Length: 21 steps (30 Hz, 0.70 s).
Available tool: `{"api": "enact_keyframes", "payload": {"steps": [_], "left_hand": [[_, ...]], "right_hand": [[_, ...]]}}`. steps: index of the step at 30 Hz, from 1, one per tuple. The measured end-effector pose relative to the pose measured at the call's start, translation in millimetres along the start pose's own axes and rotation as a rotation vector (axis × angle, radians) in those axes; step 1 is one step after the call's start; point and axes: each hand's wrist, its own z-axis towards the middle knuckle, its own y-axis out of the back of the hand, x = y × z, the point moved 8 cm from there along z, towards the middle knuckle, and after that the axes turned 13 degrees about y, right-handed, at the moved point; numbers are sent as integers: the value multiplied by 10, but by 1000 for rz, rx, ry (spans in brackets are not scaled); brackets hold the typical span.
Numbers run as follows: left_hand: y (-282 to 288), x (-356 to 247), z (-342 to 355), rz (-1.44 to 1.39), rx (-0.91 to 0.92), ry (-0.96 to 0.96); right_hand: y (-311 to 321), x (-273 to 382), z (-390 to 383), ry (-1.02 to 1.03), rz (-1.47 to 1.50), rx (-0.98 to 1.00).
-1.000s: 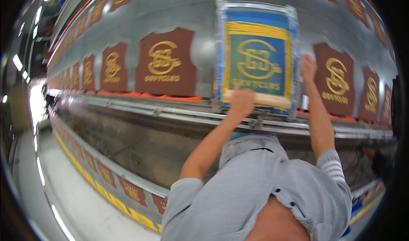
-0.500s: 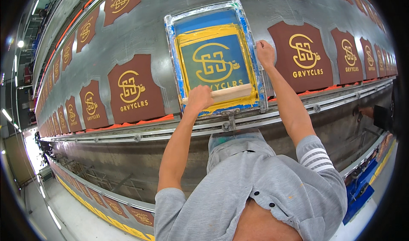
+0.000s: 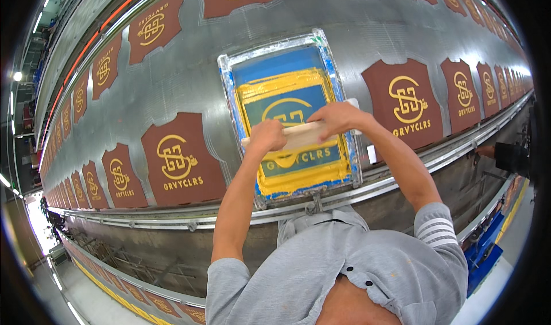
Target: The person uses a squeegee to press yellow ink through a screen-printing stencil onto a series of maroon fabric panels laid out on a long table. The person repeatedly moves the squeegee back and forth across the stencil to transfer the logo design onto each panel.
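A screen printing frame (image 3: 270, 49) with a silvery, blue-stained rim lies on the long grey table. Thick yellow ink (image 3: 298, 186) surrounds its blue-green stencil area, where a looped emblem and lettering show. Across the middle of the screen stands a pale wooden squeegee (image 3: 302, 135). My left hand (image 3: 268, 136) is closed round its left end. Toward its right end, my right hand (image 3: 340, 118) grips the top with fingers bent over it. The squeegee's lower edge is in the ink, and the two hands partly cover the emblem.
Maroon shirt panels with yellow prints, such as one on the right (image 3: 404, 101) and one on the left (image 3: 181, 158), lie in rows along the table. A metal rail (image 3: 166, 221) edges it near me. Another person's hand (image 3: 487, 151) in a dark sleeve shows at far right.
My right hand has left the frame's right side and taken hold of the squeegee. The squeegee has moved from the screen's near end to its middle. The whole view has shifted somewhat.
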Motion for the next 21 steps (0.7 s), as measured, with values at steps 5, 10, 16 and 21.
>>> {"api": "enact_keyframes", "payload": {"steps": [5,10,16,21], "left_hand": [[731,19,421,-40,-482,-67],[789,354,706,-14,-568,-86],[590,339,547,-45,-555,-86],[351,361,247,-113,-587,-118]], "right_hand": [[279,-430,740,-39,-336,-151],[384,-510,980,39,-387,-248],[248,-348,736,93,-348,-292],[-24,-237,499,109,-305,-320]]}}
